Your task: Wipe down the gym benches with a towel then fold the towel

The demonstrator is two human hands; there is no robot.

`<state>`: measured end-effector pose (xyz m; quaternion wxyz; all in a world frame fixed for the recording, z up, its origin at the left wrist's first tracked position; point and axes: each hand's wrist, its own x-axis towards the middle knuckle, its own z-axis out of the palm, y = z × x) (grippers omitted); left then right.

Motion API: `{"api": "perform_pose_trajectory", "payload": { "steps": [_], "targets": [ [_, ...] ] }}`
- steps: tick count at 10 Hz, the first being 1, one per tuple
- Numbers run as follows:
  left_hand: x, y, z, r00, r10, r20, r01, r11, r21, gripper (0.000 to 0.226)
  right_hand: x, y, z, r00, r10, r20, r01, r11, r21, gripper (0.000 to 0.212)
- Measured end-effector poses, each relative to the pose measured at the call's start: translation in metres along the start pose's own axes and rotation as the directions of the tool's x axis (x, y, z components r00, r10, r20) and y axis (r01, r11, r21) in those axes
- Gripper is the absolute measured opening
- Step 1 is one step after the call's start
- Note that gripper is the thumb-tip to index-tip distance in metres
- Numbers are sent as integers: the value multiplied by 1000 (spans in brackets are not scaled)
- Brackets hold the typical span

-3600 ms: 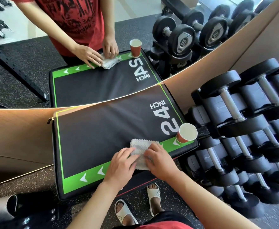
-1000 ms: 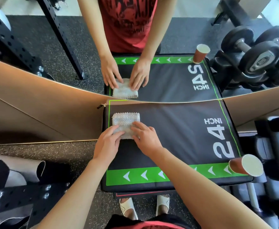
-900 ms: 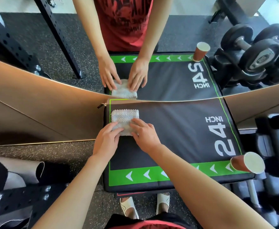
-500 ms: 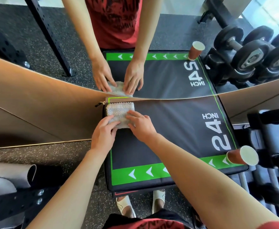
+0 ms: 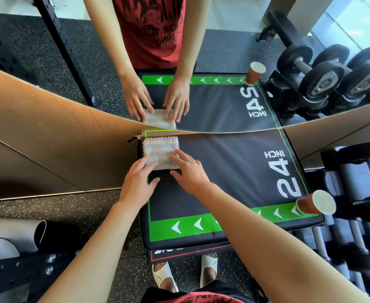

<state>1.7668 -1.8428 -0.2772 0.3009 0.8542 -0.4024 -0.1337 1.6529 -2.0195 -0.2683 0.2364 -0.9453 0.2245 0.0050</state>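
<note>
**Towel pressed flat at far-left corner of bench pad**

Left hand (image 5: 138,182) and right hand (image 5: 190,169) lay with fingers straight, fingertips pressing the near edge of the towel (image 5: 161,150); neither gripped it. Towel sat folded small at the far-left corner of the black bench pad (image 5: 223,171), just beside the mirror. Judged light, soft, limp; best pinched at corners to fold. Paper cup (image 5: 316,205) stood at near-right corner.

towel (image 5: 161,150): nubby white cloth
bench pad (image 5: 230,171): matt black fabric
cup (image 5: 315,205): brown paper
floor (image 5: 70,204): speckled rubber
</note>
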Motion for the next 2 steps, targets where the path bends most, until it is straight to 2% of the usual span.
{"api": "perform_pose_trajectory", "payload": {
  "steps": [1,2],
  "targets": [
    [-6,-1,1,1000,5,-21,-5,1000,-13,57,-7,-1,-2,1000,-5,-8,5,1000,0,58],
    [-9,2,-3,996,-51,-70,48,998,-48,55,-14,-6,-9,1000,7,3,-7,1000,-6,58]
  ]
}}
